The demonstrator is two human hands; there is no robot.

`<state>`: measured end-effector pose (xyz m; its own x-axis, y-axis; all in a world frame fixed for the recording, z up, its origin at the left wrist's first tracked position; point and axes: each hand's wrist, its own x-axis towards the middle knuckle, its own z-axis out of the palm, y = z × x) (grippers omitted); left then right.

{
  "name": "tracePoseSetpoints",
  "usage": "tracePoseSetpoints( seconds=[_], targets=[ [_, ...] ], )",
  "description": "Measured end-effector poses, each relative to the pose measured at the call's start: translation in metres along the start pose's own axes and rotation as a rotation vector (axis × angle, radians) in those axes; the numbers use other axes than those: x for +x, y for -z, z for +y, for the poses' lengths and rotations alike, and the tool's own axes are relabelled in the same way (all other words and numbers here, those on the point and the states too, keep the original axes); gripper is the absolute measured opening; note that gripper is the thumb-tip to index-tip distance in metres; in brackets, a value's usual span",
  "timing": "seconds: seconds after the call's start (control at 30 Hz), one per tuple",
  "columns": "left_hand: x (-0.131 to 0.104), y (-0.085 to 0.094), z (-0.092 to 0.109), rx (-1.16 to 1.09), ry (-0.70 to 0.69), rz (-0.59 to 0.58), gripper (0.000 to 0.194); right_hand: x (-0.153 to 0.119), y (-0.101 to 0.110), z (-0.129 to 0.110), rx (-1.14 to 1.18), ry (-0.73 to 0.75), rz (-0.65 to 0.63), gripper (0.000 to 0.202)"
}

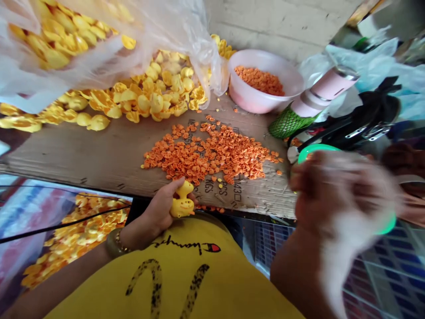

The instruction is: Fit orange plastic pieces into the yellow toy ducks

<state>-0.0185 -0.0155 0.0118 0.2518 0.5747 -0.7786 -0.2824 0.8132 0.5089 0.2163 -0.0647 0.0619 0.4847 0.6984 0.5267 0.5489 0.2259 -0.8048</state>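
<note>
I see the left hand (161, 207) pinching a yellow toy duck (182, 207) between thumb and fingers, at the table's near edge. The right hand (338, 195) blurs before a green rim (317, 147); I can't tell its grip. Under loose orange pieces (229, 153), I read "KGS" and "PCS" on the cardboard (109, 150). Upside-down script on the yellow shirt (186, 279) resembles "Champion".
</note>
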Motion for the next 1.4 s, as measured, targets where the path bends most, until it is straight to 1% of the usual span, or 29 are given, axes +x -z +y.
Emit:
tracePoseSetpoints(
  seconds=[0.1, 0.13, 0.2, 0.27, 0.33, 0.4, 0.47, 0.57, 0.63, 0.7, 0.77, 0.83, 0.87, 0.93, 1.03, 1.1, 1.17, 1.23, 1.3, 1.37, 1.4],
  targets=[
    [0.002, 0.0, 0.0, -0.01, -0.001, 0.005, 0.02, -0.005, -0.014, 0.034, -0.108, -0.138, -0.256, 0.009],
    [0.002, -0.001, 0.001, -0.012, -0.002, 0.005, 0.019, -0.01, -0.022, 0.045, -0.138, -0.151, -0.323, 0.008],
    [0.003, -0.003, 0.001, -0.016, -0.008, 0.014, 0.02, -0.02, -0.042, 0.061, -0.153, -0.101, -0.388, 0.009],
    [0.002, -0.005, 0.001, -0.027, -0.017, 0.04, 0.02, -0.031, -0.064, 0.066, -0.136, -0.033, -0.472, 0.012],
    [0.002, -0.005, 0.001, -0.044, -0.037, 0.074, 0.019, -0.038, -0.084, 0.063, -0.132, 0.019, -0.583, 0.015],
    [0.002, -0.004, 0.002, -0.059, -0.061, 0.096, 0.017, -0.042, -0.101, 0.058, -0.196, 0.069, -0.666, 0.015],
    [0.003, -0.002, 0.003, -0.071, -0.075, 0.106, 0.017, -0.044, -0.112, 0.055, -0.317, 0.109, -0.718, 0.014],
    [0.003, 0.001, 0.004, -0.087, -0.07, 0.104, 0.017, -0.045, -0.117, 0.057, -0.456, 0.128, -0.741, 0.012],
    [0.003, 0.002, 0.005, -0.091, -0.062, 0.093, 0.019, -0.046, -0.113, 0.061, -0.416, 0.093, -0.724, 0.01],
    [0.004, 0.002, 0.006, -0.116, -0.051, 0.074, 0.022, -0.047, -0.106, 0.064, -0.272, -0.026, -0.655, 0.008],
    [0.006, 0.003, 0.007, -0.165, -0.045, 0.024, 0.025, -0.048, -0.098, 0.065, -0.082, -0.203, -0.53, 0.003],
    [0.009, 0.004, 0.007, -0.206, -0.035, -0.065, 0.028, -0.049, -0.091, 0.063, 0.073, -0.328, -0.402, 0.013],
    [0.01, 0.004, 0.007, -0.216, -0.03, -0.104, 0.029, -0.048, -0.088, 0.063, 0.116, -0.345, -0.348, 0.017],
    [0.012, 0.004, 0.007, -0.214, -0.021, -0.132, 0.03, -0.046, -0.081, 0.064, 0.124, -0.312, -0.264, 0.022],
    [0.013, 0.003, 0.006, -0.176, -0.001, -0.083, 0.028, -0.043, -0.072, 0.071, -0.031, -0.255, -0.178, 0.02],
    [0.013, 0.003, 0.005, -0.169, -0.005, -0.061, 0.026, -0.042, -0.069, 0.076, -0.148, -0.228, -0.189, 0.02],
    [0.014, 0.002, 0.004, -0.176, -0.018, -0.065, 0.024, -0.043, -0.072, 0.076, -0.22, -0.162, -0.246, 0.017],
    [0.014, 0.001, 0.003, -0.184, -0.026, -0.086, 0.023, -0.046, -0.08, 0.071, -0.301, -0.081, -0.35, 0.013],
    [0.014, 0.0, 0.002, -0.203, -0.031, -0.095, 0.022, -0.05, -0.091, 0.063, -0.456, -0.019, -0.481, 0.013],
    [0.013, 0.0, 0.002, -0.236, -0.027, -0.094, 0.023, -0.054, -0.102, 0.056, -0.604, 0.007, -0.592, 0.014],
    [0.012, 0.001, 0.002, -0.249, -0.026, -0.097, 0.024, -0.055, -0.105, 0.054, -0.644, 0.018, -0.624, 0.014]
  ],
)
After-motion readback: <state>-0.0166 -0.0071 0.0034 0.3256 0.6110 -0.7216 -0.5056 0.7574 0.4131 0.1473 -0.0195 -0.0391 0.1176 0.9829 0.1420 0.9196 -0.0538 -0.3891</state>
